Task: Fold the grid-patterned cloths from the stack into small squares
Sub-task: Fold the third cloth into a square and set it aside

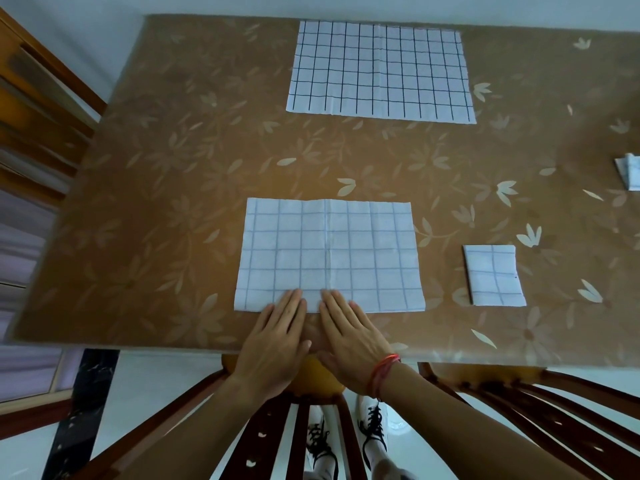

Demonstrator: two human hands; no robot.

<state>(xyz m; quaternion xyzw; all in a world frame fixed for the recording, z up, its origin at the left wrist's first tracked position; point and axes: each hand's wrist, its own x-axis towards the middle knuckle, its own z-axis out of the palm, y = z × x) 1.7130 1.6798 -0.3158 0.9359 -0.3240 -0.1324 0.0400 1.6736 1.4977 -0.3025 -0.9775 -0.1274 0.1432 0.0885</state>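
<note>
A white cloth with a faint blue grid (329, 251) lies flat near the table's front edge, folded into a wide rectangle with a crease down its middle. My left hand (277, 337) and my right hand (349, 337) lie side by side with straight fingers, their fingertips pressing the cloth's near edge at the centre. The stack of grid cloths (381, 71), with darker lines, lies spread flat at the far side. A cloth folded into a small square (495, 275) sits to the right of the one under my hands.
The table (156, 202) has a brown cover with a pale leaf pattern. Another folded white piece (628, 171) shows at the right frame edge. Wooden chair backs (519, 410) stand against the table's near edge, and a wooden door frame (38, 98) is on the left.
</note>
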